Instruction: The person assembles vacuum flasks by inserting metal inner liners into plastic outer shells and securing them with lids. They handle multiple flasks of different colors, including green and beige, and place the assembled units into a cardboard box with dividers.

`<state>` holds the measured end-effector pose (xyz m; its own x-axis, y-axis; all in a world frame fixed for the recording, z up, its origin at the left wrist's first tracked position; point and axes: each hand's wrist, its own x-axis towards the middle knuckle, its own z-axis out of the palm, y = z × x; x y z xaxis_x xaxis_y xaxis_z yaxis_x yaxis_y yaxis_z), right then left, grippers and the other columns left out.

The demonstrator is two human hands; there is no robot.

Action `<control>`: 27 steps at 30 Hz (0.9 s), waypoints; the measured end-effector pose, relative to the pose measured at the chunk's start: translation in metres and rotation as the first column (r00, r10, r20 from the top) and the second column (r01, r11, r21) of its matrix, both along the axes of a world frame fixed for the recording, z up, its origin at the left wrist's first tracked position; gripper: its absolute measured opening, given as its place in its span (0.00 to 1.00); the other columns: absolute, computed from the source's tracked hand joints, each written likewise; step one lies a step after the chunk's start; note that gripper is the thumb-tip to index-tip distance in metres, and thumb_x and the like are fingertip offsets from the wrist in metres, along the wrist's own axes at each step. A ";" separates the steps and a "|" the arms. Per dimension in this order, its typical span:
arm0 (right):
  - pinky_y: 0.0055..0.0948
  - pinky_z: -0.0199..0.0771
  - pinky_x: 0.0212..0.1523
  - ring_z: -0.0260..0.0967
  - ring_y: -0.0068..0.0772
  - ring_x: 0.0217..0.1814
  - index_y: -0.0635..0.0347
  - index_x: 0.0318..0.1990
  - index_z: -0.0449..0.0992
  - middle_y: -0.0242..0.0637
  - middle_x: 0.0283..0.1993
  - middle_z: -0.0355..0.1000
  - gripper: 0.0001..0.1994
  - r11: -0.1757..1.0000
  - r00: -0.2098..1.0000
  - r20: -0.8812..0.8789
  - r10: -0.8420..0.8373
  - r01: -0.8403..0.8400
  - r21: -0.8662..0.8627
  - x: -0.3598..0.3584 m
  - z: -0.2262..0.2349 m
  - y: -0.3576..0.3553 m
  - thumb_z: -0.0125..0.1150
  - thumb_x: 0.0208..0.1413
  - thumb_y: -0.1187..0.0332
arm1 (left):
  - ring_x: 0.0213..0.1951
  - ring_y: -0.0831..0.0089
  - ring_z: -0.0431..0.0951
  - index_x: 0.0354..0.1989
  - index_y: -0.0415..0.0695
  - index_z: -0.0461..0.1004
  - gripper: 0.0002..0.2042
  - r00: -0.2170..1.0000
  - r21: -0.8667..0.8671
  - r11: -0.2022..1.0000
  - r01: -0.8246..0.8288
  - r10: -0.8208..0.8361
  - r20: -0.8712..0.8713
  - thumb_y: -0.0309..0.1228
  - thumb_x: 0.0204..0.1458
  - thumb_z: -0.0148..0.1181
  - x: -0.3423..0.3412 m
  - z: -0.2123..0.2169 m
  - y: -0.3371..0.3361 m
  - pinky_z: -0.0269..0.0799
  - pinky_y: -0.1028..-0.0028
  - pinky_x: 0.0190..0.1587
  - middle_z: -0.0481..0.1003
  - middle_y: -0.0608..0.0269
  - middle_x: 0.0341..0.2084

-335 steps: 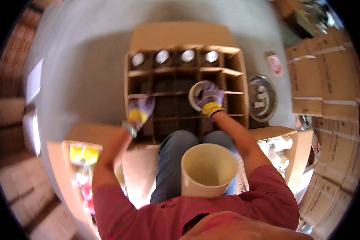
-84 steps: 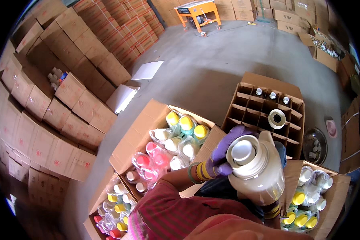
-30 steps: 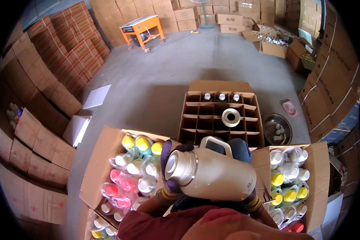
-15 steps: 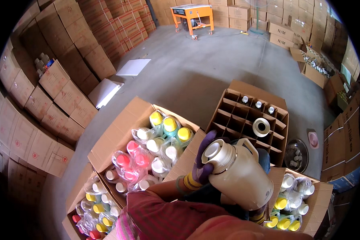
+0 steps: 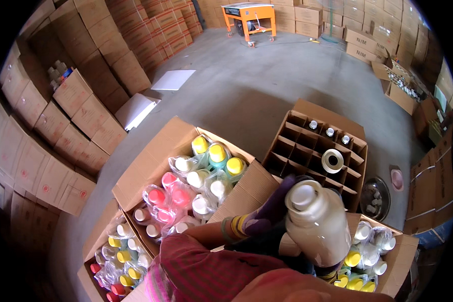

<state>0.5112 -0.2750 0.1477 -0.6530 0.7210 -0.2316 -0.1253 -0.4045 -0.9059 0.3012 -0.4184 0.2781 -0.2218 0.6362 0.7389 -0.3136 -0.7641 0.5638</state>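
Observation:
A cream-coloured flask [image 5: 318,226] with a white cap is held up close under the camera, cap toward me. My left hand [image 5: 269,214], in a purple glove with a striped cuff, grips it beside the neck. My right hand is hidden under the flask; only a striped cuff [image 5: 329,275] shows at its base. Beyond the flask stands an open carton with cardboard dividers [image 5: 297,151]. Three flask tops fill its far row, and a roll of tape [image 5: 332,161] lies on the dividers.
Open cartons of plastic-wrapped flasks with coloured lids sit at left [image 5: 199,176], lower left [image 5: 116,251] and lower right [image 5: 375,251]. A metal bowl [image 5: 375,194] lies right of the divided carton. Stacked cartons [image 5: 70,95] line the left wall. An orange machine [image 5: 249,15] stands far back.
The flask has tipped from lying sideways to cap-up and moved right, nearer the divided carton. The view has swung slightly; my left hand stays on the neck.

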 end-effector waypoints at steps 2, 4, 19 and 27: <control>0.38 0.61 0.69 0.61 0.36 0.69 0.59 0.69 0.59 0.41 0.69 0.63 0.34 1.000 1.000 -0.001 -0.001 0.001 0.003 0.000 0.000 0.000 0.64 0.58 0.62 | 0.72 0.62 0.48 0.74 0.40 0.36 0.50 0.997 -0.066 0.996 0.057 -0.060 -0.045 0.61 0.55 0.54 -0.005 -0.023 0.005 0.39 0.63 0.73 0.47 0.52 0.72; 0.38 0.61 0.69 0.61 0.36 0.69 0.59 0.69 0.59 0.41 0.69 0.63 0.34 1.000 1.000 -0.004 0.002 -0.002 -0.008 -0.001 -0.003 0.000 0.64 0.58 0.62 | 0.74 0.61 0.42 0.75 0.38 0.34 0.50 0.958 -0.033 0.999 -0.009 -0.001 -0.286 0.57 0.57 0.55 -0.011 -0.018 -0.003 0.32 0.62 0.73 0.43 0.51 0.74; 0.37 0.61 0.69 0.61 0.36 0.69 0.58 0.70 0.58 0.41 0.69 0.62 0.35 0.996 0.998 -0.037 -0.044 0.047 0.077 0.015 0.015 -0.009 0.67 0.56 0.63 | 0.61 0.69 0.67 0.70 0.46 0.57 0.42 0.849 -0.615 0.753 -0.233 0.466 0.249 0.28 0.44 0.71 -0.024 -0.007 0.012 0.64 0.67 0.63 0.67 0.63 0.59; 0.37 0.61 0.69 0.61 0.35 0.70 0.58 0.70 0.58 0.41 0.69 0.62 0.36 0.888 0.996 -0.079 0.040 0.001 0.460 0.005 0.060 0.006 0.68 0.56 0.64 | 0.61 0.60 0.69 0.74 0.42 0.34 0.65 0.913 -0.206 0.905 -0.374 0.320 -0.251 0.28 0.31 0.82 0.003 0.066 0.024 0.65 0.61 0.63 0.65 0.50 0.61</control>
